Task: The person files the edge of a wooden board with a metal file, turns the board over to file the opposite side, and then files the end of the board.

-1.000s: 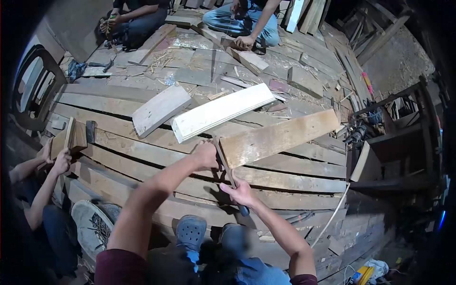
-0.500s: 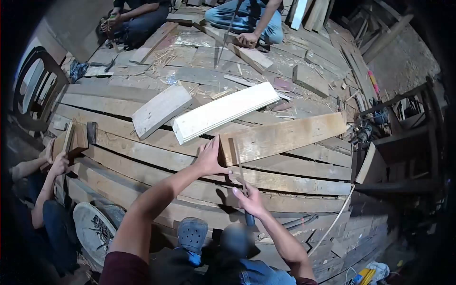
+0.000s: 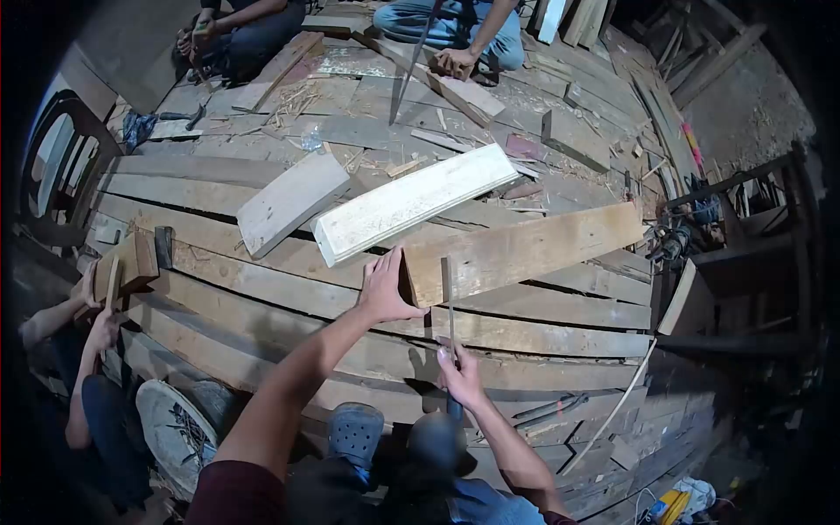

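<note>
My left hand (image 3: 385, 290) grips the near left end of a long brown wooden board (image 3: 534, 249), fingers over its top edge and thumb at the lower corner. My right hand (image 3: 461, 374) is closed around the dark grip of a hammer (image 3: 451, 319), whose thin shaft points away from me. The hammer's head overlaps the board's face in this view, a little right of my left hand. Just beyond the board lie a pale, whitish block of wood (image 3: 416, 201) and a shorter greyish block (image 3: 293, 201).
Slatted planks (image 3: 542, 332) with gaps form the work surface. At left, another person's hands (image 3: 103, 328) hold a wood piece; two more people sit at the back, one by a saw (image 3: 413, 66). A bucket of nails (image 3: 179, 437) stands lower left, pincers (image 3: 551, 409) lie right.
The hammer's head has shifted slightly right along the board, and its shaft now points straighter ahead. My left hand stays on the board's end.
</note>
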The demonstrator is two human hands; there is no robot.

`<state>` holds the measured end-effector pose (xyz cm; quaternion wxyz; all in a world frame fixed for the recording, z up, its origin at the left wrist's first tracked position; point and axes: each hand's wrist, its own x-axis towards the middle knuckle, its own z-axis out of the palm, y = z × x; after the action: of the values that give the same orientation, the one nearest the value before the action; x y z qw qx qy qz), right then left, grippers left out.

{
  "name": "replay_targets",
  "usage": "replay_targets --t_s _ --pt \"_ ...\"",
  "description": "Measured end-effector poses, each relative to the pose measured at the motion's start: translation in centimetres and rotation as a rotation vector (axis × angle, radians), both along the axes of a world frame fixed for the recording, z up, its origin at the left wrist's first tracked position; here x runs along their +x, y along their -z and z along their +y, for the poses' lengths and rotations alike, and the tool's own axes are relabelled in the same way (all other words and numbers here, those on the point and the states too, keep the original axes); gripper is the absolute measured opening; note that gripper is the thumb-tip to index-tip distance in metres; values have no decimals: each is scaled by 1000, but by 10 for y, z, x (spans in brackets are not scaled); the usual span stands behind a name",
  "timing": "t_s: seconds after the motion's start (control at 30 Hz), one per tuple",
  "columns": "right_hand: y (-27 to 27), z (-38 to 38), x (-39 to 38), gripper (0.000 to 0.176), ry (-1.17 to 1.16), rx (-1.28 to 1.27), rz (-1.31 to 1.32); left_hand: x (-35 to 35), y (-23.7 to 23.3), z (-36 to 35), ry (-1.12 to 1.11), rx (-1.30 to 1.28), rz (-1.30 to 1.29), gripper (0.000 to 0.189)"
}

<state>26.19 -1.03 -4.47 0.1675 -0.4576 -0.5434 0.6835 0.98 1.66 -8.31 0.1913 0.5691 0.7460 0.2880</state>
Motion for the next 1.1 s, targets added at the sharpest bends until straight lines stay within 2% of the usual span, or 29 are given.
replay_targets --t_s 0.33,0.6,0.7,0.73,0.87,0.97,1.1 --pt "9 0 6 37 54 -33 -21 -1 -3 -1 31 -59 28 143" --pt "2 3 4 37 9 78 -87 -2 -6 0 42 -61 -32 150" --pt "4 6 3 40 51 164 -139 0 -21 5 81 2 -15 151" --pt "7 9 3 44 29 209 -169 -1 -32 7 99 -54 -67 150" --pt "2 21 5 47 -9 314 -219 -1 -23 7 88 -34 -45 145" --pt "-1 30 9 45 -68 505 -350 -1 -30 8 79 -67 -60 145" --pt "-32 47 2 54 -84 648 -442 0 -24 7 48 -37 -74 148"
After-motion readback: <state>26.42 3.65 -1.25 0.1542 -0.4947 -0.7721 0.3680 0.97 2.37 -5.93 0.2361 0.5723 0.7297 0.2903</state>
